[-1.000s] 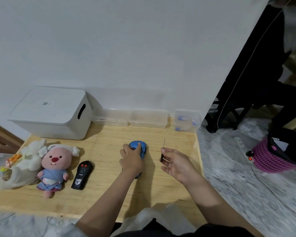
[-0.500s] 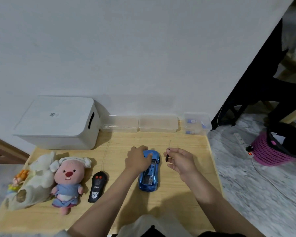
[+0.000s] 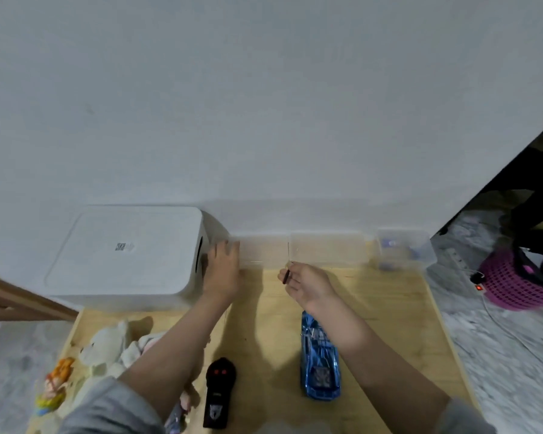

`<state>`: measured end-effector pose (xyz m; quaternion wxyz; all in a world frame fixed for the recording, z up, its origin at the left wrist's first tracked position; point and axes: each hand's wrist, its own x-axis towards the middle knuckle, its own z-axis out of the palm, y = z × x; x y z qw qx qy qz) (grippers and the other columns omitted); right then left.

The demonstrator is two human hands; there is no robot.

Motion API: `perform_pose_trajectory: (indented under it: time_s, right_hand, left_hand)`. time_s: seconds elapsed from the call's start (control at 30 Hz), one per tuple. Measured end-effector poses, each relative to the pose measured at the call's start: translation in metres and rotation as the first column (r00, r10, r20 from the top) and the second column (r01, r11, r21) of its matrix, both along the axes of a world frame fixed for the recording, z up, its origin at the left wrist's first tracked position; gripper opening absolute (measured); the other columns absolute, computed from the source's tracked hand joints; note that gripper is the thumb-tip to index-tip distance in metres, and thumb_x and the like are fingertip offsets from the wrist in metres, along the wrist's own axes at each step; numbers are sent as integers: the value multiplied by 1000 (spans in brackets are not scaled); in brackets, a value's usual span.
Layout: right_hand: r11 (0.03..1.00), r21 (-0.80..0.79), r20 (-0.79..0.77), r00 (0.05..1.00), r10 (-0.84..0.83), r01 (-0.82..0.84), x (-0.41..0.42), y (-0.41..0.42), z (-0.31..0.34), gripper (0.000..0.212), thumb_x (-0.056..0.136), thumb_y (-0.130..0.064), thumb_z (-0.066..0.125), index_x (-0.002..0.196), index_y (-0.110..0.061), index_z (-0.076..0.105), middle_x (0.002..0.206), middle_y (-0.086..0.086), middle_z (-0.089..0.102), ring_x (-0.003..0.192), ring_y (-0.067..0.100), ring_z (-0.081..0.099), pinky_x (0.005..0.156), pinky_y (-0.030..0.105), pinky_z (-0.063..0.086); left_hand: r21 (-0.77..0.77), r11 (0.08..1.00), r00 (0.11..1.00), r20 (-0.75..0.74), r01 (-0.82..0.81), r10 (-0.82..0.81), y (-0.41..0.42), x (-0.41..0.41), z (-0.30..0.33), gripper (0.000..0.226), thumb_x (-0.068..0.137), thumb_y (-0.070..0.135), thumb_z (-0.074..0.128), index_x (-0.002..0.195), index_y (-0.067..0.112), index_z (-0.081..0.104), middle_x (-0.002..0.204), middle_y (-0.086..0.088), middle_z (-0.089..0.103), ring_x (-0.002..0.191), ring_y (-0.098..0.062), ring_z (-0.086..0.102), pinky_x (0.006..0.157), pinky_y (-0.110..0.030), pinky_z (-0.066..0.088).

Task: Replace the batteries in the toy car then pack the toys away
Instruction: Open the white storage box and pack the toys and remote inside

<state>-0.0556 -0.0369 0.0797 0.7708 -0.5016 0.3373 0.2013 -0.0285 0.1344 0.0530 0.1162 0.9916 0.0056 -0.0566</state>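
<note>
The blue toy car (image 3: 318,364) lies on the wooden table (image 3: 373,308), partly under my right forearm. My right hand (image 3: 308,285) pinches a thin screwdriver (image 3: 286,272) with a dark handle, its shaft pointing up. My left hand (image 3: 223,267) reaches to the back, fingers straight, touching the left clear box (image 3: 261,252) beside the white storage bin (image 3: 129,255). A black remote (image 3: 218,393) lies near the front edge. Plush toys (image 3: 107,349) sit at the front left, partly hidden by my left arm.
A second clear box (image 3: 326,249) and a small clear box holding batteries (image 3: 402,249) stand along the wall. A small orange figure (image 3: 55,383) lies at the table's left edge. A pink basket (image 3: 514,277) and a power strip (image 3: 478,285) are on the floor at right.
My left hand let go of the car and moved back to the clear box by the white bin. My right hand, still holding the screwdriver, moved away from the car toward the wall.
</note>
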Motion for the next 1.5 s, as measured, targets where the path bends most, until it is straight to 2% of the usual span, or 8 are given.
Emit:
perform_pose_trajectory:
  time_s: [0.17, 0.33, 0.6, 0.87, 1.0, 1.17, 1.33, 1.5]
  right_hand:
    - [997, -26, -117, 990, -80, 78, 33, 26, -7, 11, 93, -6, 53, 85, -10, 60, 69, 3, 46, 59, 11, 43, 67, 22, 37]
    - [994, 35, -136, 986, -100, 105, 41, 26, -8, 6, 93, -5, 52, 90, -4, 58, 94, 11, 52, 91, 19, 54, 97, 30, 38]
    - [993, 89, -44, 997, -69, 72, 50, 14, 11, 9, 94, -5, 48, 91, -5, 56, 96, 12, 59, 105, 26, 57, 97, 34, 37]
    - [976, -160, 273, 957, -98, 145, 61, 23, 21, 10, 90, -10, 60, 100, -10, 60, 107, 8, 67, 106, 21, 65, 96, 33, 49]
    - [587, -808, 368, 825, 430, 55, 46, 22, -6, 6, 90, -13, 60, 95, -15, 63, 103, -1, 60, 91, 11, 63, 75, 14, 49]
    - [101, -995, 95, 629, 771, 25, 50, 25, -40, 18, 91, -10, 55, 100, -9, 70, 95, 7, 60, 96, 26, 53, 76, 37, 49]
    - [2, -1000, -2, 573, 820, -7, 62, 30, -48, 24, 88, -7, 57, 107, -10, 70, 99, 8, 62, 100, 30, 52, 80, 38, 47]
    - [36, -974, 156, 550, 821, 222, 52, 24, -41, 12, 84, -4, 63, 91, -9, 72, 87, 4, 60, 84, 24, 54, 67, 36, 51]
  left_hand:
    - [0, 995, 995, -23, 97, -97, -2, 19, -8, 66, 87, 4, 52, 146, 14, 26, 152, -13, 19, 138, -32, 17, 110, -36, 27]
    - [9, 994, 993, -51, 106, -106, -6, 27, -11, 66, 84, -6, 48, 143, 14, 29, 150, -14, 22, 133, -33, 24, 103, -39, 36]
    - [73, 996, 992, 116, 51, -59, -16, 30, -8, 94, 66, -17, 58, 146, 15, 21, 146, -16, 23, 137, -35, 22, 113, -55, 18]
    - [131, 991, 944, 322, 29, -71, -8, 22, -28, 103, 45, -11, 72, 139, 7, 35, 136, -13, 32, 128, -33, 30, 98, -62, 35]
    - [121, 992, 964, 258, 32, -63, -7, 27, -26, 109, 45, -7, 80, 142, 7, 32, 142, -9, 36, 133, -31, 30, 99, -62, 33]
    - [109, 994, 968, 247, 17, -44, -7, 30, -29, 105, 49, -8, 75, 142, 7, 29, 143, -8, 35, 135, -29, 26, 103, -60, 25]
    - [84, 996, 969, 243, 36, -55, -7, 30, -29, 97, 59, -9, 67, 145, 7, 27, 147, -8, 32, 138, -32, 30, 106, -55, 12]
    - [82, 996, 947, 319, 24, -49, -7, 29, -32, 93, 56, -9, 70, 139, 7, 35, 140, -8, 29, 131, -32, 32, 103, -57, 33]
